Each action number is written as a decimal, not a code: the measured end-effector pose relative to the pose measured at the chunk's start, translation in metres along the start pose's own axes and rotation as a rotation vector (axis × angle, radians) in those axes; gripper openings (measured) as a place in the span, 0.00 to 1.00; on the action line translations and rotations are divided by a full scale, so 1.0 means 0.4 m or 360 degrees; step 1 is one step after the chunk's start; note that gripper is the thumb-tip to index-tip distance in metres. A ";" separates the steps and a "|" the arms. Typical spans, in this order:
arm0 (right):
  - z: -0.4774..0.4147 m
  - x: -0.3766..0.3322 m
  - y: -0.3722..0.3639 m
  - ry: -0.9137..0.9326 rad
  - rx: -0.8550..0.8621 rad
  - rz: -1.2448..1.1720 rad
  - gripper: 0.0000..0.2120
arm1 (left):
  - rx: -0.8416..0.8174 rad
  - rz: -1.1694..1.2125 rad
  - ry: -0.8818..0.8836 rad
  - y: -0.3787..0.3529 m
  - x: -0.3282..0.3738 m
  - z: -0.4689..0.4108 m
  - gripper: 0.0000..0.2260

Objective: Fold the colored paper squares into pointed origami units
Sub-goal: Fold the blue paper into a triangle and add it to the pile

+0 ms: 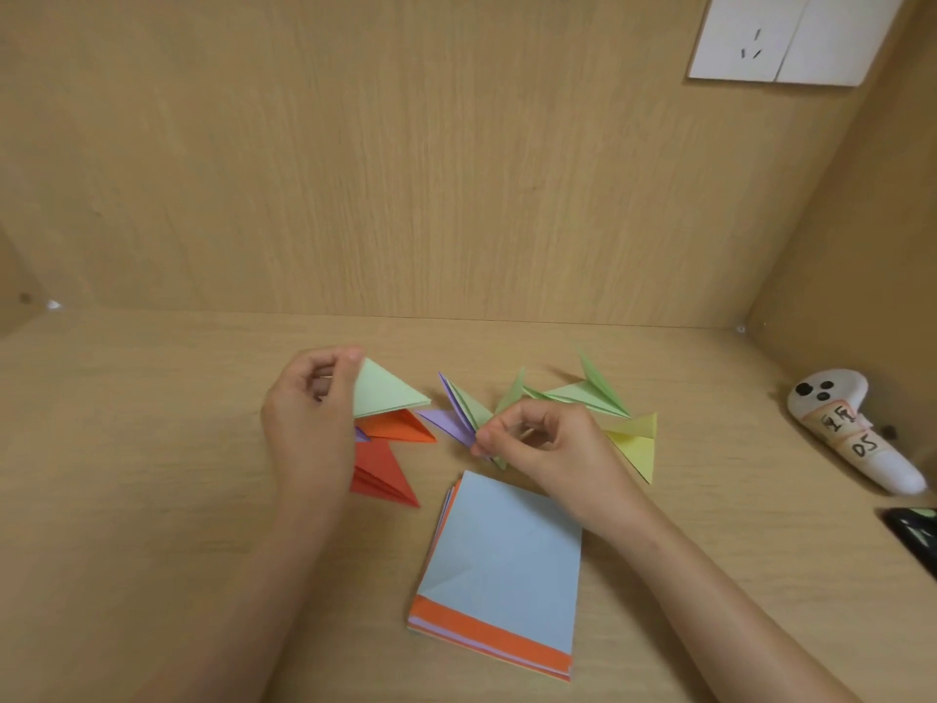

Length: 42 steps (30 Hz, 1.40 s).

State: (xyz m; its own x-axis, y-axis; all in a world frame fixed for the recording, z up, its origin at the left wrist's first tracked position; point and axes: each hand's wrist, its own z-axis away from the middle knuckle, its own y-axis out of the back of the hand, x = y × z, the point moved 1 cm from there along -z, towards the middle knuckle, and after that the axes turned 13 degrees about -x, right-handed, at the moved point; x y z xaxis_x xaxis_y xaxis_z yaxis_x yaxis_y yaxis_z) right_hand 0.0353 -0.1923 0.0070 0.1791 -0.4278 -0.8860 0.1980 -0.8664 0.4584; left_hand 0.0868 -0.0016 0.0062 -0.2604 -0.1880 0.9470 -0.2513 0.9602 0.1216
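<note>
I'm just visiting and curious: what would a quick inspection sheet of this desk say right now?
Surface: wooden desk, flat, with wooden panels behind and to the right.
Job's things: paper stack with a blue sheet on top; red piece, orange piece, yellow piece and green pieces, all folded, lying beyond the stack.
Clutter: white gadget with handwritten labels; dark object cut off at the right edge.
Hands: left hand pinches a green triangle; right hand pinches a purple and green piece.
Cables: nothing seen.
Surroundings: wall socket, top right.
</note>
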 end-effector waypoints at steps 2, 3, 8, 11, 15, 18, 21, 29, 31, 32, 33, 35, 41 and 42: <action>0.001 -0.009 0.002 0.0023 -0.0011 0.0010 0.08 | -0.0086 -0.0083 0.0035 0.004 -0.016 -0.011 0.05; 0.002 -0.013 0.003 0.0030 -0.0023 0.0015 0.07 | -0.0166 -0.0142 0.0043 0.000 -0.020 -0.011 0.05; 0.008 -0.013 0.003 -0.0113 -0.0119 0.0402 0.08 | -0.0371 -0.0554 -0.0006 -0.012 -0.044 0.001 0.05; 0.006 -0.004 0.002 -0.0193 -0.0237 0.0606 0.14 | -0.0426 -0.0943 -0.0035 -0.014 -0.056 0.009 0.07; 0.001 0.013 -0.002 -0.0207 -0.0392 0.0842 0.21 | -0.0422 -0.1096 -0.0157 -0.017 -0.074 0.009 0.06; -0.003 0.021 -0.007 -0.0192 -0.0404 0.0870 0.23 | -0.0419 -0.1203 -0.0224 -0.016 -0.092 0.001 0.06; -0.008 0.020 -0.016 -0.0127 -0.0387 0.0879 0.20 | -0.0360 -0.1247 -0.0297 -0.012 -0.098 -0.005 0.06; -0.006 0.005 0.001 -0.0036 -0.0117 0.0332 0.11 | -0.0167 -0.1180 -0.0639 -0.012 -0.065 -0.004 0.05; -0.005 -0.002 0.009 -0.0012 -0.0029 0.0024 0.09 | -0.0192 -0.1058 -0.0752 -0.020 -0.040 0.009 0.04; -0.007 -0.002 0.014 0.0007 0.0041 -0.0089 0.08 | -0.0239 -0.0974 -0.0802 -0.025 -0.026 0.018 0.06; -0.008 0.001 0.020 0.0028 0.0109 -0.0174 0.07 | -0.0310 -0.0878 -0.0844 -0.031 -0.012 0.030 0.08; -0.008 0.001 0.029 0.0076 0.0212 -0.0310 0.07 | -0.0523 -0.0622 -0.0852 -0.043 0.015 0.058 0.11; -0.007 -0.006 0.033 0.0171 0.0414 -0.0594 0.06 | -0.1097 -0.0209 -0.0361 -0.081 0.024 0.089 0.13; -0.009 -0.006 0.031 0.0175 0.0427 -0.0612 0.06 | -0.1112 -0.0219 -0.0322 -0.084 0.021 0.089 0.14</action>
State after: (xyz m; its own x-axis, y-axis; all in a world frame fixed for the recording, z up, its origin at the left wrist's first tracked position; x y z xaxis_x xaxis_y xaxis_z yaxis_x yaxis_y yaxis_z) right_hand 0.0406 -0.2011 0.0150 0.2452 -0.0458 -0.9684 0.0171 -0.9985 0.0516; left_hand 0.0598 -0.0430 -0.0004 -0.4530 -0.2859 0.8444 0.3403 0.8200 0.4602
